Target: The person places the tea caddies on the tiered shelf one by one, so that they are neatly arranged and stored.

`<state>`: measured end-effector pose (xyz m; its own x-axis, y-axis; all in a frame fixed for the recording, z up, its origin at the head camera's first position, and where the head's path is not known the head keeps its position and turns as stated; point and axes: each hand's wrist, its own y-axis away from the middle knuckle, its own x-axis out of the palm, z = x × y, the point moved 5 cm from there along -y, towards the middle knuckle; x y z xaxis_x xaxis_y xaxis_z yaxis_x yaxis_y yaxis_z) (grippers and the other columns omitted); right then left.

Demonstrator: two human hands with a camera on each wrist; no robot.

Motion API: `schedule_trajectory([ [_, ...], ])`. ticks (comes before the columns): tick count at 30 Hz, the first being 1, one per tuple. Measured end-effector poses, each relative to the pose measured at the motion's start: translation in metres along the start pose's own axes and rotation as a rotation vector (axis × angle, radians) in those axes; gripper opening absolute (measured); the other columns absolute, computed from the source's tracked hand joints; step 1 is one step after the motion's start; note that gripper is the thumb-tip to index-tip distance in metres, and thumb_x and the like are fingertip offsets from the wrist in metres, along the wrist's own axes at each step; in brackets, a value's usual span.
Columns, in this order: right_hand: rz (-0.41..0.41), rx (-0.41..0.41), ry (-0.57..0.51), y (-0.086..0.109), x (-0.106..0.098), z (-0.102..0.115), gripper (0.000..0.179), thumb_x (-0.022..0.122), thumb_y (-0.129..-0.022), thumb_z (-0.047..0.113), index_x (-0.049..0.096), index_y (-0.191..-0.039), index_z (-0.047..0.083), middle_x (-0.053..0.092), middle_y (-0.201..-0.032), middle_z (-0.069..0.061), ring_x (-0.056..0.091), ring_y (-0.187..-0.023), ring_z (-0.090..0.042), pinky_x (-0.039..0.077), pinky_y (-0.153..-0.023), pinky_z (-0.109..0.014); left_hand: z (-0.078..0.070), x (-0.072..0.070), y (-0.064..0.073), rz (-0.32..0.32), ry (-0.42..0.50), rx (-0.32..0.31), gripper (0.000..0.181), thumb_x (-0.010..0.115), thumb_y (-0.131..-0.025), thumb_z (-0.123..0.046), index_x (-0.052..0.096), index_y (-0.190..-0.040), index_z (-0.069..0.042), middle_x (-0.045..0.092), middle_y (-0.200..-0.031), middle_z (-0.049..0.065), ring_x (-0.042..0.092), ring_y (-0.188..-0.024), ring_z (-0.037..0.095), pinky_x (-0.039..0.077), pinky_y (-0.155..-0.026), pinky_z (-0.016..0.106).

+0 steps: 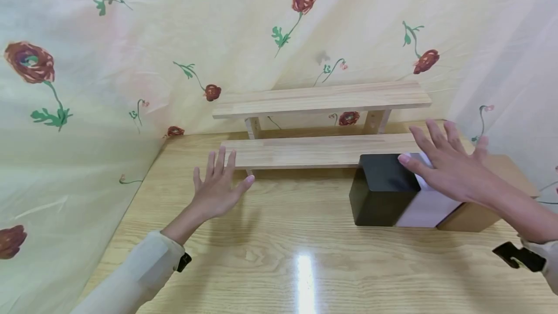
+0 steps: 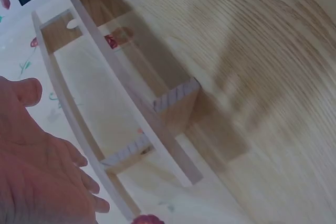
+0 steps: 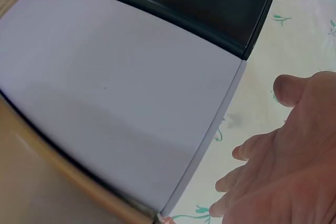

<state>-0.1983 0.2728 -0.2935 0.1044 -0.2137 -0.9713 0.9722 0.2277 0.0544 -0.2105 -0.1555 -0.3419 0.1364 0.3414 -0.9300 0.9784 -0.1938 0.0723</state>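
My left hand (image 1: 217,193) hovers with spread fingers in front of the left end of a two-tier pale wooden shelf (image 1: 301,151). Nothing is in it. In the left wrist view, that hand (image 2: 42,166) appears beside the shelf's boards (image 2: 134,106). Over on the right, my right hand (image 1: 455,173) is spread above a row of boxes: a black one (image 1: 381,207), a white one (image 1: 425,210) and a brown one (image 1: 468,217). The right wrist view shows a gap between this hand (image 3: 294,166) and the white box (image 3: 121,82); it holds nothing.
The shelf stands at the back of a wood-grain table (image 1: 270,251), close to a flower-printed cloth (image 1: 244,28). The same kind of cloth hangs at the left and right sides. The boxes stand before the shelf's right end and partly hide it.
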Motion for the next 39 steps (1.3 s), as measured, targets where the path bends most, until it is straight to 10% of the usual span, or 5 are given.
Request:
schedule_trajectory([
  [13,-0.005,-0.014,0.031,-0.007,0.001,0.014,0.08,0.032,-0.099,0.058,-0.006,-0.154,0.015,-0.021,-0.157,-0.017,-0.027,-0.138,-0.039,-0.032,-0.087,-0.067,0.021,0.003,-0.004,0.011,0.02,-0.066,0.09,0.027,-0.092,-0.072,-0.008,-0.154,-0.016,-0.025,-0.157,0.005,-0.027,-0.141,0.026,-0.016,-0.102,0.066],
  [28,-0.088,-0.045,0.073,-0.014,-0.002,0.027,0.083,0.039,-0.095,0.063,0.009,-0.156,0.015,0.005,-0.158,-0.025,0.003,-0.142,-0.047,-0.023,-0.092,-0.071,0.072,0.011,-0.021,-0.212,0.192,-0.111,0.096,0.05,-0.089,-0.065,0.011,-0.153,-0.004,0.002,-0.158,0.023,0.001,-0.142,0.044,-0.001,-0.101,0.067],
  [39,-0.015,-0.087,0.029,-0.02,0.003,0.04,0.087,0.046,-0.091,0.064,0.008,-0.156,0.021,0.009,-0.158,-0.021,0.001,-0.143,-0.044,-0.015,-0.097,-0.072,0.094,0.018,-0.034,-0.214,0.331,-0.138,0.096,0.063,-0.086,-0.057,0.017,-0.152,-0.004,0.012,-0.156,0.022,0.007,-0.14,0.044,0.003,-0.1,0.067],
])
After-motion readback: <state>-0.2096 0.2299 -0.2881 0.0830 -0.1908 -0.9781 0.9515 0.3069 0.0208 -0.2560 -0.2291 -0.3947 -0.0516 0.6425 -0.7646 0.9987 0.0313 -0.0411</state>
